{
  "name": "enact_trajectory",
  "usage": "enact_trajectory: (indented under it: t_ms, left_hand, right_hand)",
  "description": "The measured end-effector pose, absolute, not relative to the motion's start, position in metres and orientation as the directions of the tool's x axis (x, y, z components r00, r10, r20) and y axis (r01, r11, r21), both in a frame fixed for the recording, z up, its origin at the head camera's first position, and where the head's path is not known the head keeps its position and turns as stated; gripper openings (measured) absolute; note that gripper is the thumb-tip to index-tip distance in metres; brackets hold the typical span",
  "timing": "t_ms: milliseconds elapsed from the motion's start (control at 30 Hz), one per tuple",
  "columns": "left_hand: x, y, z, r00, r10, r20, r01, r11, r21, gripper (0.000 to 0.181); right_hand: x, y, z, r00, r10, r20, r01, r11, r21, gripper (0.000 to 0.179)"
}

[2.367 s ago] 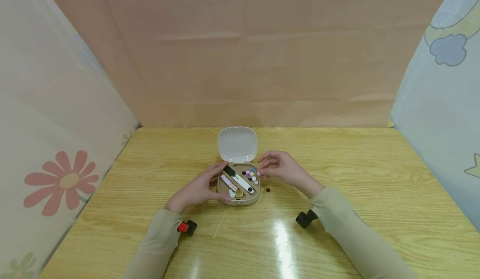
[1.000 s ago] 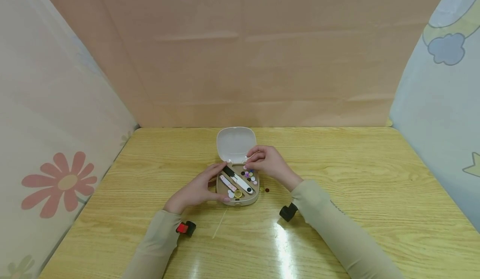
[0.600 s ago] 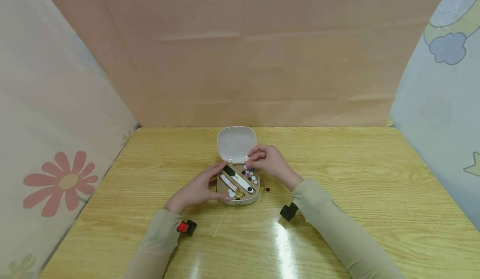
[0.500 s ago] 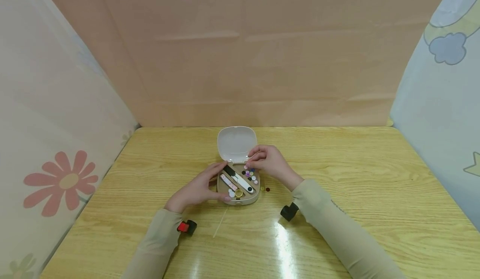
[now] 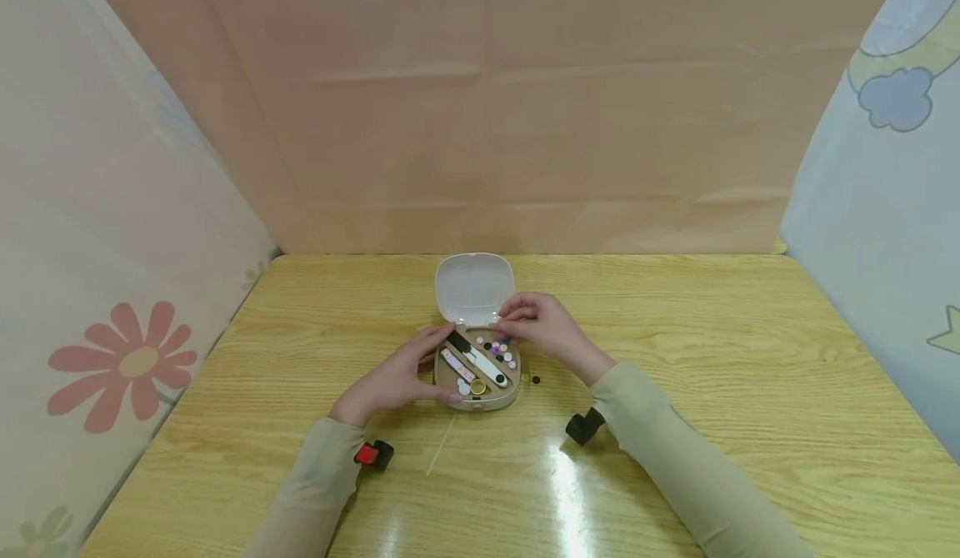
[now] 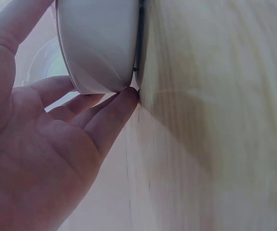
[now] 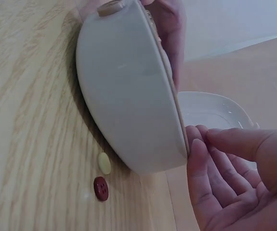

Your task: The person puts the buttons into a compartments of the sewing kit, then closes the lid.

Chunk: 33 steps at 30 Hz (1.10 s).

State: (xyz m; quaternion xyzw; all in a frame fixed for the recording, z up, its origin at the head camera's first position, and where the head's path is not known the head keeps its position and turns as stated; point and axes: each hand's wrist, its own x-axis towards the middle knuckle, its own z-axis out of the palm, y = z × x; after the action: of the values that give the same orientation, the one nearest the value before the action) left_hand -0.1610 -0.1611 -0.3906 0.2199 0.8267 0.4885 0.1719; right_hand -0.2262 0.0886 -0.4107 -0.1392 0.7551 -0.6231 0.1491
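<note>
A pale sewing box (image 5: 484,403) stands on the table with its lid (image 5: 474,287) raised. Around its left side, my left hand (image 5: 397,379) grips it, thumb at the front and fingers toward the back. My right hand (image 5: 551,326) is at the back right rim, fingers loosely bent, with no button seen between them. Just left of its fingertips, a pinkish button (image 5: 480,341) lies inside the box. Several more buttons (image 5: 496,349) share that compartment. A white tool with a black end (image 5: 487,368) lies diagonally, beside a pink-and-white strip (image 5: 457,365) and a gold ring (image 5: 477,386).
On the table right of the box lie a yellowish button (image 7: 104,163) and a dark red button (image 7: 101,188). A thin pale stick (image 5: 440,448) lies in front of the box. Walls of hung cloth stand at the back and both sides.
My right hand moved left from the right rim over the box with a pinkish button, let it go inside, and drew back slightly to the right. My left hand has stayed on the box.
</note>
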Motion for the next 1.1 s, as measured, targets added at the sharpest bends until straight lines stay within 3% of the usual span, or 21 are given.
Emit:
enact_trajectory:
  t_ms: [567, 1100]
  left_hand:
    - [-0.160, -0.161, -0.390, -0.847, 0.528, -0.063, 0.198, 0.423, 0.884, 0.096]
    - [-0.160, -0.162, -0.391, -0.840, 0.538, -0.071, 0.192, 0.417, 0.888, 0.097]
  right_hand:
    - [-0.219, 0.109, -0.401, -0.866, -0.497, -0.062, 0.022, 0.086, -0.996, 0.024]
    - [-0.211, 0.130, -0.402, -0.876, -0.473, -0.098, 0.021, 0.165, -0.986, 0.026]
